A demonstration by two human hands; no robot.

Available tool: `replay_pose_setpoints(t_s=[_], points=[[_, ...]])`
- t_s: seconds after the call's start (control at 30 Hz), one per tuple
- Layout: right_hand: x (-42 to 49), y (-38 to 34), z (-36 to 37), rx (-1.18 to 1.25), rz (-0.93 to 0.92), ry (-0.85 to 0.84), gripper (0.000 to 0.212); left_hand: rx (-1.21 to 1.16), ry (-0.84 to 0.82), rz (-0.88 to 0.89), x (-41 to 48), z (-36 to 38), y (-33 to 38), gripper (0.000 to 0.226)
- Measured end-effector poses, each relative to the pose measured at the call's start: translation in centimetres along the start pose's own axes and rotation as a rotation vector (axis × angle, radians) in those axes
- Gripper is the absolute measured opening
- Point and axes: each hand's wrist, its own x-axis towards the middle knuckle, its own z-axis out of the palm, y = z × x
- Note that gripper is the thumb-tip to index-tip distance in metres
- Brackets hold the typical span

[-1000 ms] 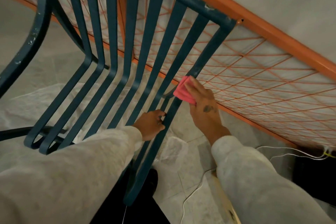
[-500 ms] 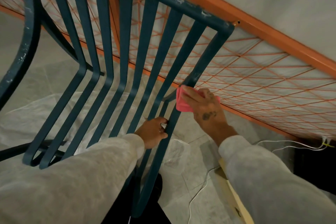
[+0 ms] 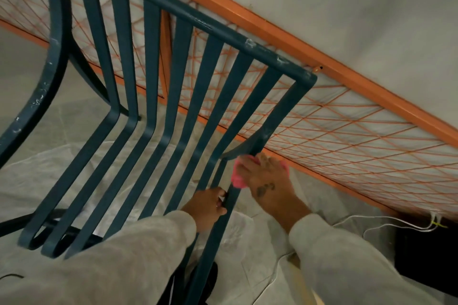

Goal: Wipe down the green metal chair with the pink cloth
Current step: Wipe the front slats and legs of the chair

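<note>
Green metal chair [image 3: 151, 69] is filling the left and middle of the view, tilted, its curved armrest sweeping down the left edge and its flat slats running from the top rail down to the seat's front edge at lower left. Pale sheeting [image 3: 74, 168] is covering the floor beneath it. Further right, the left hand [image 3: 208, 208], coming out of a grey sleeve, is gripping the chair's right side bar with its fingers curled round the metal. Just right of that and higher up the same bar, the pink cloth [image 3: 237, 178] is lying against the metal where a short brace is joining the bar. The right hand [image 3: 266, 178] is pressing down on the cloth, fingers stretched out and lying close together over it, pink showing at both sides of the hand. Behind, an orange frame [image 3: 347, 77] strung with orange cord is leaning against the wall, running down toward the right edge.
</note>
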Motion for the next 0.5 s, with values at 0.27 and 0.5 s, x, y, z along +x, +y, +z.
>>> replay_pose_setpoints(t_s=[0.27,0.5], points=[[2.1,-1.2,-4.0,-0.139,0.226,-0.01,0.042,0.017,0.011,0.006,-0.1,-0.2,0.0,0.031],[1.9,-5.6,0.6,-0.1,0.169,-0.238,0.031,0.03,-0.013,0.01,-0.2,0.0,-0.2,0.019]])
